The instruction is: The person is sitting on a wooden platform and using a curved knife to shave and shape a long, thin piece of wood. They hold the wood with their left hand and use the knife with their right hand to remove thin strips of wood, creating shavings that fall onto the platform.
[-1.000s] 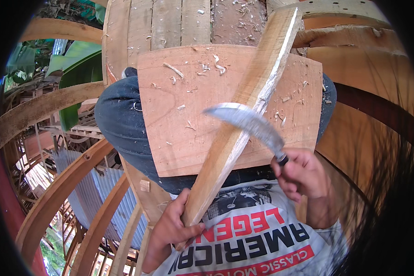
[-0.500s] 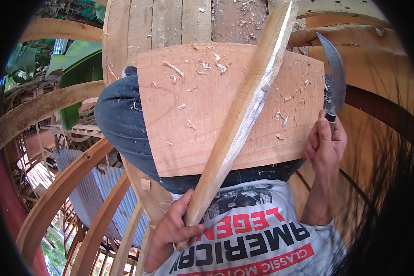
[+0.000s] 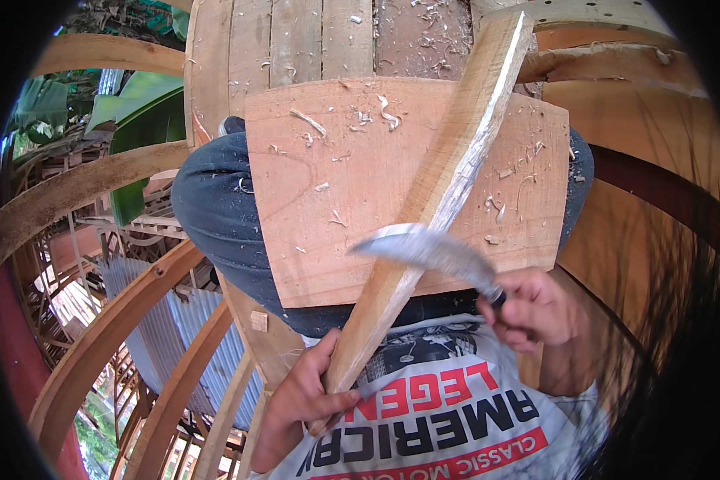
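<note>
A long wooden strip (image 3: 456, 136) slants across a flat board (image 3: 312, 232) that rests on my lap. My left hand (image 3: 312, 384) is wrapped round the strip's near end, close to my shirt. One long edge of the strip is pale and freshly cut. In my right hand (image 3: 536, 310) is a knife with a broad curved blade (image 3: 424, 250), its dark handle mostly covered by my fingers. The blade, smeared by motion, lies across the strip's lower half in this view; whether it touches the wood I cannot tell.
Curled shavings (image 3: 388, 112) are scattered over the board and the plank floor (image 3: 296, 48) beyond. Curved wooden ribs (image 3: 96, 176) run along the left, with corrugated metal sheets (image 3: 192, 328) below. A small wood block (image 3: 259, 322) lies beside my left thigh.
My right hand has swung the knife from upright at the right, down and leftward across the strip. The strip's far end has shifted slightly right and down; my left hand keeps its hold.
</note>
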`<state>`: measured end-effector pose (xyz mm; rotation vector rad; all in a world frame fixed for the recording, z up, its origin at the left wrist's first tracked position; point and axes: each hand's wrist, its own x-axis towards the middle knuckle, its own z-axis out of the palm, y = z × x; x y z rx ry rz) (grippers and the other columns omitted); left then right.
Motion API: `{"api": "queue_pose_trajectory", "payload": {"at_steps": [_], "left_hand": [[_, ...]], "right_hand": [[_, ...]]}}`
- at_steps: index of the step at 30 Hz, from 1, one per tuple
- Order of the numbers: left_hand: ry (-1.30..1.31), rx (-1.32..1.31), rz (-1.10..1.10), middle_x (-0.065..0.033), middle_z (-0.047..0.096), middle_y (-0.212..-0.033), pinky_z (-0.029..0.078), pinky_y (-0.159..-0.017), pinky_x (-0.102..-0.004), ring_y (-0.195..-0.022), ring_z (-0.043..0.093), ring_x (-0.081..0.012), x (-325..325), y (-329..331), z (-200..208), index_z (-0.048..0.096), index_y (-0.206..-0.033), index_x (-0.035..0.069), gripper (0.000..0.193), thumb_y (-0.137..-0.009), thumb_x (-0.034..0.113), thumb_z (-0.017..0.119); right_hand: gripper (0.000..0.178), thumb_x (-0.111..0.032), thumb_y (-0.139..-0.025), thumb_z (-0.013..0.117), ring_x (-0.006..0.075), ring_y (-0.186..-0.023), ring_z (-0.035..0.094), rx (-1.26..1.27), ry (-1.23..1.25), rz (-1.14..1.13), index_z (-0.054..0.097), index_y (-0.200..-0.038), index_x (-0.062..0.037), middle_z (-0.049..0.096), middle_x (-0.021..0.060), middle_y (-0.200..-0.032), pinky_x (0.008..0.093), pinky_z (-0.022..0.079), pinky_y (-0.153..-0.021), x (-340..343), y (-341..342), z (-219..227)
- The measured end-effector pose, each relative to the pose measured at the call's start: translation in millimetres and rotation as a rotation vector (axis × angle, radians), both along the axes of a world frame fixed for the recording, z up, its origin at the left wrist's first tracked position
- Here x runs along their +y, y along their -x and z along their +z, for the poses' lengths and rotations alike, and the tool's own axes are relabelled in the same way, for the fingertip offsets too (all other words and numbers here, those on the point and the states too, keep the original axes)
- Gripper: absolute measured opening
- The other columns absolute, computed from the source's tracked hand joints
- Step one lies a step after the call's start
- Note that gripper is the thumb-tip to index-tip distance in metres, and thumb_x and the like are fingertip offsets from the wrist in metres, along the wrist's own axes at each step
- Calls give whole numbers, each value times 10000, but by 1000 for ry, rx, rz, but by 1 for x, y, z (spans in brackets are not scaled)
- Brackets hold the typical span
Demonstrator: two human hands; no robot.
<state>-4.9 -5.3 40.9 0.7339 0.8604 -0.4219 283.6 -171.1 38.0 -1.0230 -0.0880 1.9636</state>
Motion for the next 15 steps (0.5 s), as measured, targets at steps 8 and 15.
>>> {"api": "queue_pose_trajectory", "payload": {"at_steps": [8,15], "left_hand": [[-10,-27,12,-59,555,-1020,391,-864,-236,-974,487,-112,-6,-1,-5,441,-1255,-24,686,-700,201,775],[15,-46,17,-69,547,-1071,374,-899,-240,-1019,477,-110,-9,6,-10,426,-1272,-33,709,-703,209,772]], "right_hand": [[272,-241,-987,512,58,-368,423,93,-8,-216,530,-965,30,475,14,-542,187,315,-349,6,14,-12],[267,-249,-989,505,59,-368,417,-88,-10,-379,513,-960,16,479,14,-555,210,341,-339,4,2,-11]]}}
